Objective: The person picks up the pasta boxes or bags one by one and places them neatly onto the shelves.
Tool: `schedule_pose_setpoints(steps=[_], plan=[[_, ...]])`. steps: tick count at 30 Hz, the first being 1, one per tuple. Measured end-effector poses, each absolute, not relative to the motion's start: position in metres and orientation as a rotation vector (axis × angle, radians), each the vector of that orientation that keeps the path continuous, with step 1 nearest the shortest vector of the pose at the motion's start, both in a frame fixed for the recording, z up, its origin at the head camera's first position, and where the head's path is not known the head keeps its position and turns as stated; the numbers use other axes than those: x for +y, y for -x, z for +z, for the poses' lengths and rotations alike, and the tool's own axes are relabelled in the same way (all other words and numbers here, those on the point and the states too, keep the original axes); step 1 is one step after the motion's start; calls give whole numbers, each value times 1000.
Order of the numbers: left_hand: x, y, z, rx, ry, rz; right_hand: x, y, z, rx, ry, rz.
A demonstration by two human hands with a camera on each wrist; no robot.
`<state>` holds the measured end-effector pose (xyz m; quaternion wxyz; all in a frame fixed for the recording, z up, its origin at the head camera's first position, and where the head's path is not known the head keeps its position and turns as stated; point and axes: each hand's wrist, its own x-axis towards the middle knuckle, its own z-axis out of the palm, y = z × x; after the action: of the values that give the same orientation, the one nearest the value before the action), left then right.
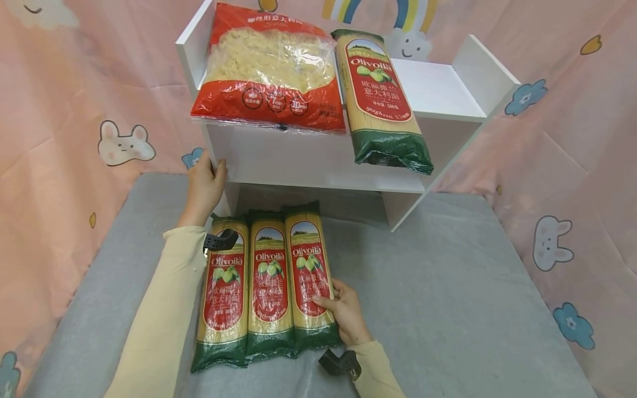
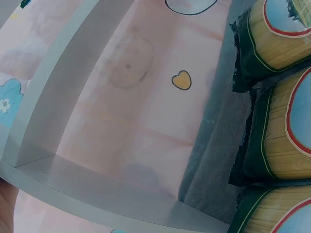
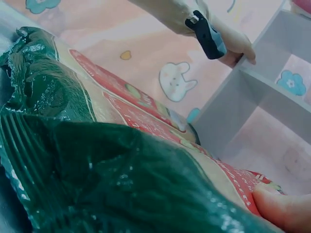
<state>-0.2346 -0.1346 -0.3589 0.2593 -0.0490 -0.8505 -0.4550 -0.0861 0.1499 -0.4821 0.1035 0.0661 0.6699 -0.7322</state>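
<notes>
Three spaghetti packs lie side by side on the grey cloth below the shelf: the left pack, the middle pack and the right pack. My right hand holds the right pack by its right edge, thumb on the red label. In the right wrist view that thumb shows beside the label, with the pack's green end filling the foreground. My left hand grips the left side panel of the white shelf; some of its fingers are hidden behind the panel.
On the shelf's top board, a red bag of spiral pasta leans at the left. Another spaghetti pack leans beside it, its lower end jutting past the front edge. Grey cloth spreads to the right, and a pink printed curtain hangs around.
</notes>
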Motion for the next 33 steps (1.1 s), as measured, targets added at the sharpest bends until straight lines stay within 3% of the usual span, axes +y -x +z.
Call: schedule_pose_setpoints(steps=[33], plan=[[-135,234,-360,-2289,147,-1236,181,73,-448,2023,-327,-2296]])
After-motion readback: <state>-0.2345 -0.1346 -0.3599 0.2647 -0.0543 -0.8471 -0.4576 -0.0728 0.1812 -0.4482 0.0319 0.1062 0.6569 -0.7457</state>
